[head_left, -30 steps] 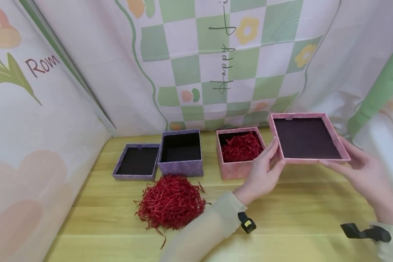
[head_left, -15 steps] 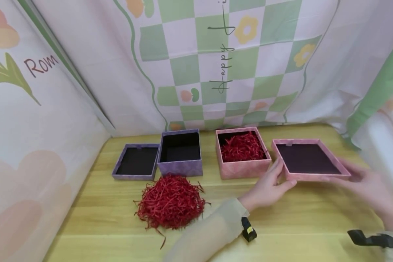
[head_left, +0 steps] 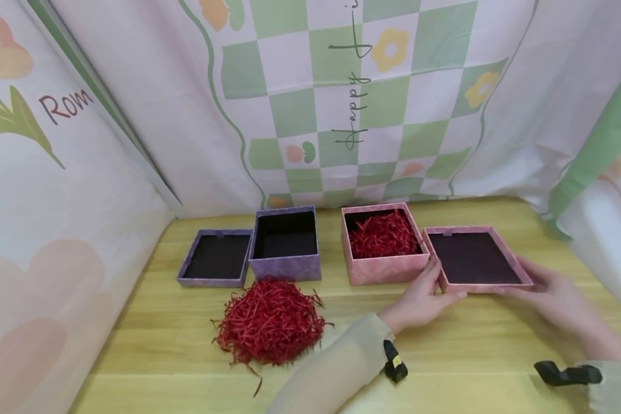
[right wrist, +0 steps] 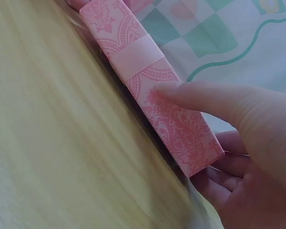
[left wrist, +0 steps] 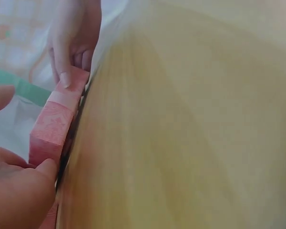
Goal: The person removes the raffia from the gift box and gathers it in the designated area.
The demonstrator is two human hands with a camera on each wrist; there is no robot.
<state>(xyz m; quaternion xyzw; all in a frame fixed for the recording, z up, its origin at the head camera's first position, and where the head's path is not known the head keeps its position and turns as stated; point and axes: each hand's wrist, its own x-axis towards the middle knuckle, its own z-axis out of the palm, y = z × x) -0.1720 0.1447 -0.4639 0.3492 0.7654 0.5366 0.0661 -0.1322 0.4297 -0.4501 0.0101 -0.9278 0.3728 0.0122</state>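
A pink box lid point(head_left: 476, 257) lies inside-up at the tabletop, just right of the pink box point(head_left: 388, 270); a dark strip beneath its edge leaves it unclear whether it fully touches. My left hand point(head_left: 419, 299) holds the lid's near left corner, its fingers between lid and box. At the near right corner, my right hand point(head_left: 559, 299) grips the lid, thumb along the front wall. The right wrist view shows a paler band across the lid's patterned side point(right wrist: 171, 114). Red shredded paper point(head_left: 385, 234) fills the pink box.
Left of the pink box stands an open purple box point(head_left: 286, 267) with a dark interior. A purple lid point(head_left: 214, 282) lies inside-up against its left side. In front sits a heap of red shredded paper point(head_left: 271, 322). A printed curtain point(head_left: 336, 115) hangs behind the wooden table point(head_left: 445, 368).
Both hands have lowered the pink lid from above the table to the tabletop. In the last half second it has shifted left, close against the pink box.
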